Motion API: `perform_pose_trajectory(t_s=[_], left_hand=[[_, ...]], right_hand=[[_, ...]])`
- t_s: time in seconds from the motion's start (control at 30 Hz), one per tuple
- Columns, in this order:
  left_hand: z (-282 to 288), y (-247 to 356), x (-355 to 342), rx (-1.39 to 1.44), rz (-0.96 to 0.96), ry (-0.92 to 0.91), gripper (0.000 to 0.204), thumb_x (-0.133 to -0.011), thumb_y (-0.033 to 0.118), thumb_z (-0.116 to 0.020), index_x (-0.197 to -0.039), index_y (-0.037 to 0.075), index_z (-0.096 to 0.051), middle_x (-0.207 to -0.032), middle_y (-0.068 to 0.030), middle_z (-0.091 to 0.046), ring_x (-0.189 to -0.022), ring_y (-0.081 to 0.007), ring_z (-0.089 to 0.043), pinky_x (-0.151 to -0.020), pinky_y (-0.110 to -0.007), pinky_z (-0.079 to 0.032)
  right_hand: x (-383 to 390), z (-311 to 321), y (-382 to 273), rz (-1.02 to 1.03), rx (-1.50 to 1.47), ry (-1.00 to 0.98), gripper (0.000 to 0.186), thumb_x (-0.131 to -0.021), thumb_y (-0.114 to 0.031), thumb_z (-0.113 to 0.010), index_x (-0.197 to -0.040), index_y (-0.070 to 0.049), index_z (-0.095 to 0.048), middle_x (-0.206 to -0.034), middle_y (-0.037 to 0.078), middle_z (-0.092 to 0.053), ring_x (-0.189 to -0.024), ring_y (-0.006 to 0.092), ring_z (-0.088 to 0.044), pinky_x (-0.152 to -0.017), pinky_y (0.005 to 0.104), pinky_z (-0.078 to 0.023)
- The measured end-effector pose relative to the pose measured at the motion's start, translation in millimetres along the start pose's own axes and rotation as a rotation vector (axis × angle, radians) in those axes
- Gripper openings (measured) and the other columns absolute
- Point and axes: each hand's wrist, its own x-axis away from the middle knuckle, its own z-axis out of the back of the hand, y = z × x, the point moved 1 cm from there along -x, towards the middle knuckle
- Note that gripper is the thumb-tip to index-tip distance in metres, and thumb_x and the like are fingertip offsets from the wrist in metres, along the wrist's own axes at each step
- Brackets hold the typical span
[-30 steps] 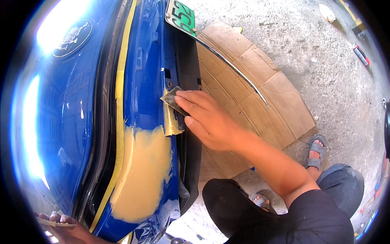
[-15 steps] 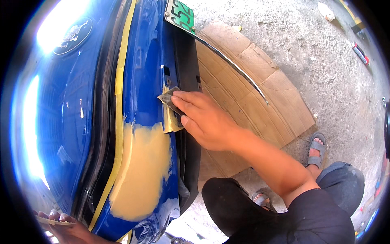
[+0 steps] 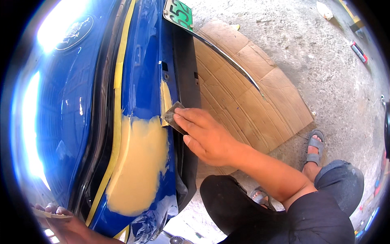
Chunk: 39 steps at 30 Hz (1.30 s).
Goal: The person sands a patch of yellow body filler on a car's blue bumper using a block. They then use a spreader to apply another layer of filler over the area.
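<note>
My right hand [image 3: 207, 136] grips a small dark, flat putty spreader [image 3: 175, 118], its edge against a narrow strip of cream-coloured putty [image 3: 165, 97] on the ledge of a blue car body panel [image 3: 140, 95]. Just nearer to me, a broad patch of the same putty [image 3: 138, 171] covers the panel. Low at the far left, my left hand [image 3: 75, 232] has its fingers over the rim of a thin flat plate [image 3: 53, 214] seen nearly edge-on. What lies on that plate is hard to make out.
Yellow masking tape [image 3: 118, 73] runs along the dark seam beside the panel. A green and white licence plate [image 3: 177, 14] and a loose trim strip [image 3: 231, 61] stick out over flattened cardboard [image 3: 260, 105]. On the concrete floor lies a red and black tube [image 3: 358, 51].
My right hand has drawn the spreader toward me along the ledge, baring more of the narrow putty strip. The left hand stays at the lower left with the plate.
</note>
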Motion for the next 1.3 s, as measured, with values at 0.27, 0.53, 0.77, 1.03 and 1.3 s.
perform_pose_trajectory(t_s=[0.27,0.53,0.77,1.03,1.3], left_hand=[[-45,-21,-8,-0.508,-0.095,0.839,0.047,-0.093,0.004,-0.047,-0.138,-0.002,-0.035,-0.14,-0.0233,-0.036,-0.128,-0.0291,-0.041,-0.107,-0.04,-0.036],[-41,-24,16,-0.456,0.061,0.643,0.056,-0.089,0.012,-0.054,-0.14,0.0,-0.032,-0.14,-0.02,-0.038,-0.129,-0.03,-0.04,-0.11,-0.04,-0.031],[-166,-70,77,0.111,0.354,0.362,0.059,-0.091,0.005,-0.047,-0.145,0.004,-0.023,-0.144,-0.0167,-0.034,-0.129,-0.032,-0.041,-0.108,-0.044,-0.033],[-198,-120,111,0.222,0.093,0.486,0.055,-0.089,0.0,-0.05,-0.14,0.003,-0.031,-0.139,-0.016,-0.041,-0.127,-0.0287,-0.043,-0.108,-0.047,-0.033],[-274,-237,221,0.586,0.625,0.769,0.046,-0.08,-0.005,-0.05,-0.126,-0.001,-0.046,-0.123,-0.0105,-0.054,-0.113,-0.0224,-0.053,-0.101,-0.037,-0.038]], right_hand=[[25,10,-8,0.001,-0.019,-0.069,0.044,-0.088,-0.011,-0.053,-0.128,0.004,-0.047,-0.132,0.02,-0.045,-0.12,0.0378,-0.043,-0.102,0.0435,-0.036],[33,41,-62,0.133,-0.165,-0.021,0.045,-0.092,-0.015,-0.051,-0.132,0.004,-0.044,-0.134,0.021,-0.043,-0.122,0.037,-0.043,-0.102,0.0421,-0.035],[32,29,-127,0.266,-0.643,-0.061,0.045,-0.088,-0.017,-0.063,-0.129,-0.001,-0.052,-0.136,0.02,-0.044,-0.122,0.0377,-0.046,-0.101,0.0443,-0.038],[38,40,-37,-0.065,0.219,0.05,0.037,-0.084,-0.02,-0.063,-0.117,-0.004,-0.06,-0.125,0.017,-0.054,-0.115,0.0384,-0.049,-0.098,0.0456,-0.04],[-33,34,-22,-0.145,0.442,0.11,0.03,-0.083,-0.021,-0.063,-0.108,-0.004,-0.064,-0.119,0.017,-0.057,-0.104,0.0384,-0.055,-0.089,0.0464,-0.045]])
